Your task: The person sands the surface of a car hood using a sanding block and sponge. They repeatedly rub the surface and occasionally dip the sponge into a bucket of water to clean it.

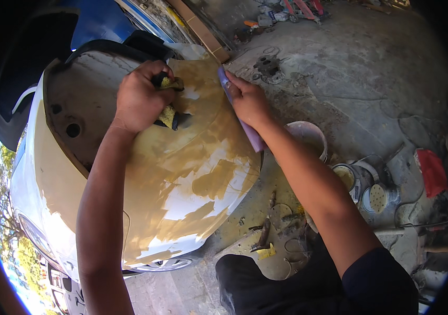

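Note:
A white car body panel (pixel 192 194) patched with tan filler fills the middle, beside a dark open recess (pixel 87 94). My left hand (pixel 141 97) is closed on a yellow-and-black cloth (pixel 169 116) at the upper part of the panel. My right hand (pixel 247 100) grips a long purple block (pixel 254 139), which lies along the panel's right edge. Part of the block is hidden behind my fingers and wrist.
A pale bucket (pixel 310 128) stands right of the panel. Near it are a round-padded power tool (pixel 377 198), a red object (pixel 433 173), and several tools and scraps on the concrete floor (pixel 350 68). A long cardboard strip (pixel 203 31) lies beyond the car.

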The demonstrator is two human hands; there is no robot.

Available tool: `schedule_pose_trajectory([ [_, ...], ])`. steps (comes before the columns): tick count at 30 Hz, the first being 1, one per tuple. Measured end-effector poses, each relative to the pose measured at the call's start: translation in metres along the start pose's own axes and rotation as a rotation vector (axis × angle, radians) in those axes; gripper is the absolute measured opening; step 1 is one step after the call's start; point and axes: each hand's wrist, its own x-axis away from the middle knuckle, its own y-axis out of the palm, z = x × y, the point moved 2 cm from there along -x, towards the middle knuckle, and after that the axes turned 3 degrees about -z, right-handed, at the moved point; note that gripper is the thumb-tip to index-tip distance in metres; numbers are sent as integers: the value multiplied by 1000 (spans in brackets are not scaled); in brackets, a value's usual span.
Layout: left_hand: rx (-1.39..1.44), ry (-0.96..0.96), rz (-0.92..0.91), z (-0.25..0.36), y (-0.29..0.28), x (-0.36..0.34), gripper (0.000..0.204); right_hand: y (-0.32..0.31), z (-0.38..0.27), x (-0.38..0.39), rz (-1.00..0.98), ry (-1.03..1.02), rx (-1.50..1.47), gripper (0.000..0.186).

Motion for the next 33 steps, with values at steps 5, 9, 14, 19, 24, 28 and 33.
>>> schedule_pose_trajectory([
  [5, 19, -1, -7, -1, 0, 0, 27, -1, -16, 36, 206, -346, 100, 39],
  [9, 33, -9, -41, -3, -2, -1, 29, 2, 0, -5, 58, -52, 59, 40],
  [14, -12, 38, -12, -4, 0, -2, 27, 6, 4, 20, 218, -504, 149, 38],
  [19, 24, 0, -37, -5, 0, -2, 27, 8, 8, 1, 134, -211, 58, 37],
  [24, -8, -18, -43, -4, -1, -2, 29, 7, 1, -8, 169, -241, 143, 36],
  [28, 3, -23, -29, -4, 0, -2, 29, 1, -9, 18, 223, -409, 62, 34],
  [33, -5, -14, -33, -5, 0, -2, 29, 10, 19, -16, 158, -212, 86, 35],
])
